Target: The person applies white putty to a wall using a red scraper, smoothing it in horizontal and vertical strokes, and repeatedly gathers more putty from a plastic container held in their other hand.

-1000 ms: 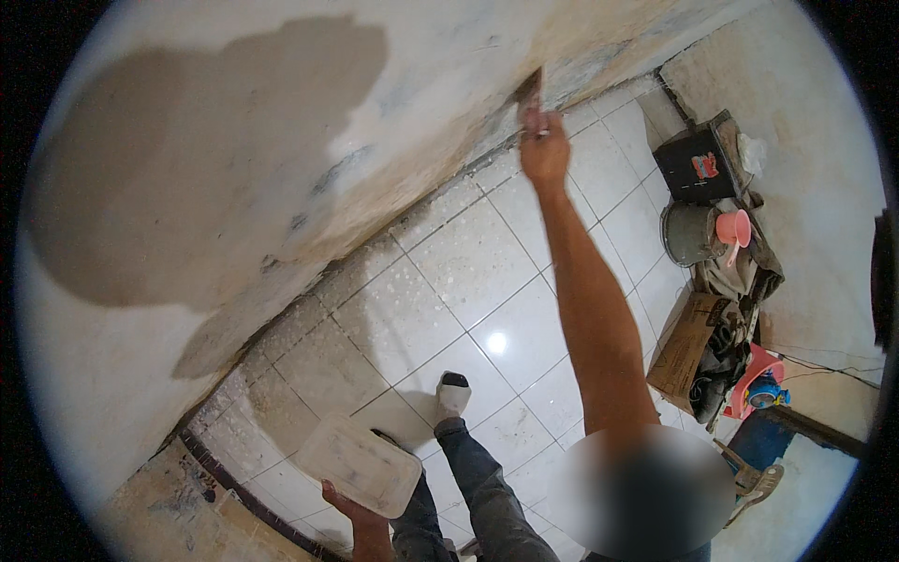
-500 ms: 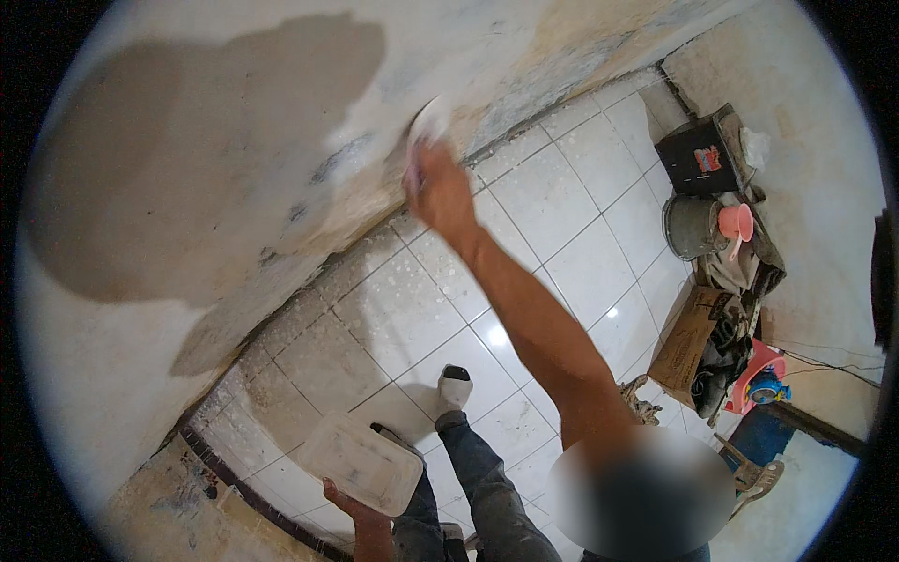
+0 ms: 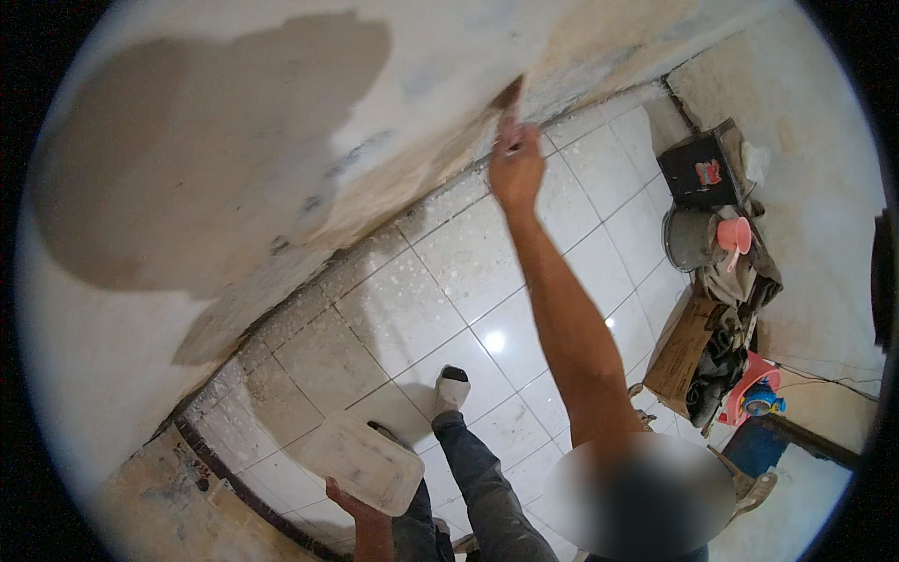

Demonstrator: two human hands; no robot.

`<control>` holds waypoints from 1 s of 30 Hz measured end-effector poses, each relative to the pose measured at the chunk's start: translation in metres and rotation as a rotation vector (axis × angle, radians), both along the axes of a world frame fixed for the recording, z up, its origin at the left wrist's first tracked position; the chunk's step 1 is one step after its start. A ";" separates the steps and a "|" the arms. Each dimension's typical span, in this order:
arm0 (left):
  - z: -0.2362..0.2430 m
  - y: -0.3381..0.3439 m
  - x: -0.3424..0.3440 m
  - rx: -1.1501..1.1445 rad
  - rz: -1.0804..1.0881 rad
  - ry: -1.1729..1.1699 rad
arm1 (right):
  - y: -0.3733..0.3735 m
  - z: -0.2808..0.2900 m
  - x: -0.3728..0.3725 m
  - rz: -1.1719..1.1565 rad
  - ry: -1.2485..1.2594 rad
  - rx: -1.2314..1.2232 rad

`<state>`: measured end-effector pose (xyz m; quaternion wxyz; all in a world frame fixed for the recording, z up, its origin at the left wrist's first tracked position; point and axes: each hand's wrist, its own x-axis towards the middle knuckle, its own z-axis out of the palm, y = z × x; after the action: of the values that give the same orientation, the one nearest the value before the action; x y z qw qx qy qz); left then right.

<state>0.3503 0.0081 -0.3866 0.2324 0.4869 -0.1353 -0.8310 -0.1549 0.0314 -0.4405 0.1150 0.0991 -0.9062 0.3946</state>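
My right hand (image 3: 516, 169) is stretched out to the plastered wall (image 3: 449, 56), closed round a putty knife. The thin blade of the putty knife (image 3: 510, 95) looks dark from here and rests at the wall's surface, low down near the floor. My left hand (image 3: 356, 501) grips the near left edge of a whitish, shallow rectangular plastic tray (image 3: 361, 463), held above the floor by my legs. Pale smears coat the inside of the tray. A blurred patch hides my right upper arm.
White floor tiles (image 3: 426, 328) carry pale splatters along the wall. At the right stand a black box (image 3: 700, 171), a grey bucket (image 3: 688, 240) with a pink dipper (image 3: 735, 236), and a cardboard box (image 3: 685, 348) with dark cloth. A blue plastic chair (image 3: 757, 445) stands behind them.
My right hand has swept the putty knife right and farther along the wall, and the blade's tilt has changed. My left hand and the tray have stayed nearly in place.
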 end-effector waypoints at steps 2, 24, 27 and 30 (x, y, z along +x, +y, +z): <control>0.026 0.002 -0.029 0.001 0.032 0.023 | -0.007 -0.005 0.042 0.111 0.167 0.054; 0.020 -0.007 0.040 0.006 0.044 0.007 | -0.010 0.059 0.147 0.113 -0.143 -0.024; 0.028 -0.010 0.037 0.027 0.025 0.039 | 0.009 0.067 0.073 -0.055 0.068 -0.094; 0.022 -0.009 0.049 0.023 0.026 0.037 | 0.005 0.063 0.018 -0.075 0.107 -0.116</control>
<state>0.3990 -0.0014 -0.3648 0.2402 0.4758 -0.1151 -0.8383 -0.1373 0.0363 -0.3772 0.1834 0.0791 -0.8774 0.4361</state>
